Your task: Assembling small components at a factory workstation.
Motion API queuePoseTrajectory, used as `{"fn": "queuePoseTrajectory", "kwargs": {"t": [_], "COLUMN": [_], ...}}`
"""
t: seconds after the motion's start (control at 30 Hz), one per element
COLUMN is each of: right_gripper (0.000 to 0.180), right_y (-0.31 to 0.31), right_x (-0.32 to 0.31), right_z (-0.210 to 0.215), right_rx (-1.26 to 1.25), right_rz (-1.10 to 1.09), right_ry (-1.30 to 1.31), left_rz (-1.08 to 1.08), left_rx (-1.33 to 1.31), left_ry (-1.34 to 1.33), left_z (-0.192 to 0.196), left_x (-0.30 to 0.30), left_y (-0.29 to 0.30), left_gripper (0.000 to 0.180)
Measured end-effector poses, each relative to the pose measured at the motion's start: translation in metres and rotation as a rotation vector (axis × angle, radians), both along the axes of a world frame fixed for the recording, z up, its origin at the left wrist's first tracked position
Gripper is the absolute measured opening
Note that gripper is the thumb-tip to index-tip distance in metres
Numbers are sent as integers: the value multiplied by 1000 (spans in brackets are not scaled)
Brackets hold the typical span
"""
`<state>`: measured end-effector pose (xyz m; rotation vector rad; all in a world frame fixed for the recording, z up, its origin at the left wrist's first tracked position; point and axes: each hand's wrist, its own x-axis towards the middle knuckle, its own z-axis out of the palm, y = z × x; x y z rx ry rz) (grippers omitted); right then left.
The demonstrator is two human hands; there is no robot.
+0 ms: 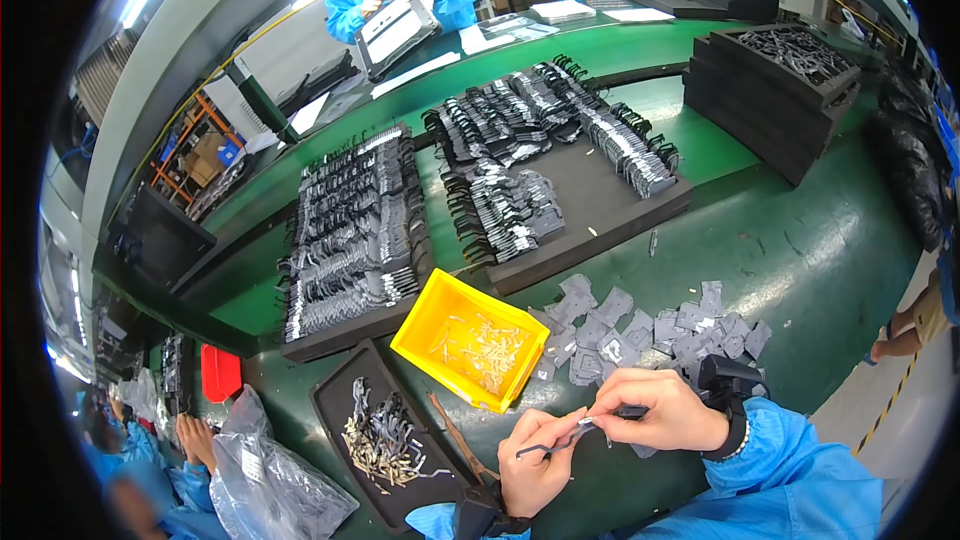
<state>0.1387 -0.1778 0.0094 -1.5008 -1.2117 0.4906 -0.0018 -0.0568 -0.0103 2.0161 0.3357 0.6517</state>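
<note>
My left hand point(535, 465) is closed on a thin dark bent strip point(537, 451), one end of which sticks out past the fingers to the left. My right hand point(655, 410) pinches at the strip's other end, where a small light piece shows between the two hands. Just beyond my hands stands a yellow bin point(415, 338) with many small cream-coloured pieces inside. A black tray point(335, 395) left of my left hand holds a heap of dark bent strips with tan ends point(385, 440). Grey flat plates point(610, 335) lie loosely piled beyond my right hand.
Black foam trays point(600, 215) carry rows of assembled dark parts. A stack of black trays point(760, 105) stands far right. Clear plastic bags point(275, 475) and a red bin point(220, 373) are at left. Co-workers in blue sit across the green table point(830, 250) and at left.
</note>
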Motion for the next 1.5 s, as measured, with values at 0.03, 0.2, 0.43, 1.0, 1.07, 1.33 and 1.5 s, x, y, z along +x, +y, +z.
{"fn": "queuePoseTrajectory", "kwargs": {"t": [0.03, 0.2, 0.43, 1.0, 1.07, 1.33, 1.5], "right_gripper": [10, 9, 11, 10, 12, 17, 20], "right_y": [0, 0, 1, 1, 4, 0, 2], "right_x": [0, -1, 2, -2, 0, -14, -18], "right_z": [-1, -3, -6, -5, -7, -2, -12], "right_rx": [4, -33, -24, 9, 52, -126, -28], "right_rz": [14, 49, 70, 13, -17, -66, -90], "right_ry": [47, 214, 210, 78, 72, 286, 369], "left_rz": [-6, -3, -6, 7, -10, 18, -8], "left_rx": [18, 46, 3, -7, -323, -669, -583], "left_ry": [2, -3, -66, -11, 10, -65, -56], "left_z": [1, 3, -2, -5, -10, -3, -8], "left_x": [0, 1, 2, 1, 2, 8, 7], "left_y": [1, -1, 2, -1, -1, 0, -1], "left_gripper": [39, 37, 32, 31, 30, 27, 21]}}
